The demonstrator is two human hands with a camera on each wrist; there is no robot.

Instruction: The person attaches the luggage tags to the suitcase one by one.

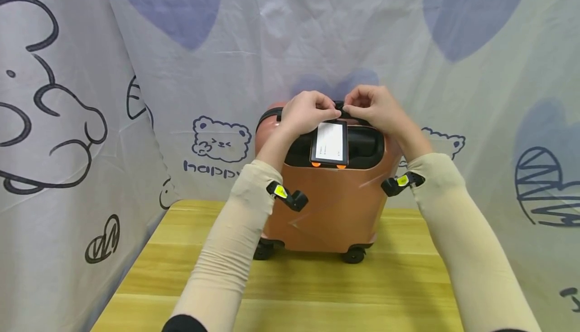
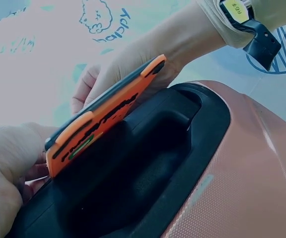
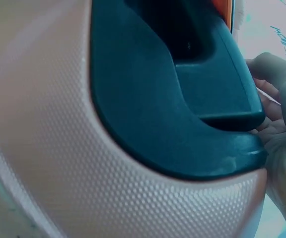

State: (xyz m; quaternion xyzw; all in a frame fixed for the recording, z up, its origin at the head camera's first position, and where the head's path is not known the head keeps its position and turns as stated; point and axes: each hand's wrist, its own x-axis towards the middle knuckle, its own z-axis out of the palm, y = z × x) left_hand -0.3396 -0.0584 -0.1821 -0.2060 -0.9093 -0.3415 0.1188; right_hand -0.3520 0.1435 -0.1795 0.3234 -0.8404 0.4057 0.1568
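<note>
A pink-orange hard-shell suitcase [image 1: 323, 206] stands upright on its wheels. A luggage tag [image 1: 330, 141] with a white card, dark frame and orange back hangs in front of its black top handle; the orange back [image 2: 103, 124] shows in the left wrist view. My left hand [image 1: 308, 110] pinches at the tag's upper end, where its strap joins. Just to the right, my right hand [image 1: 378, 108] has thumb and fingers pinched together behind the handle [image 3: 217, 84]. A thin pale strip [image 3: 268, 94] shows between the right fingers. Most of the strap is hidden.
The suitcase stands on a yellow wood-grain table [image 1: 294, 291]. Close behind it hangs a pale curtain [image 1: 317, 29] printed with hearts and bears, and another side of curtain [image 1: 68, 120] runs along the left. A black band [image 1: 268, 115] crosses the suitcase's upper left edge.
</note>
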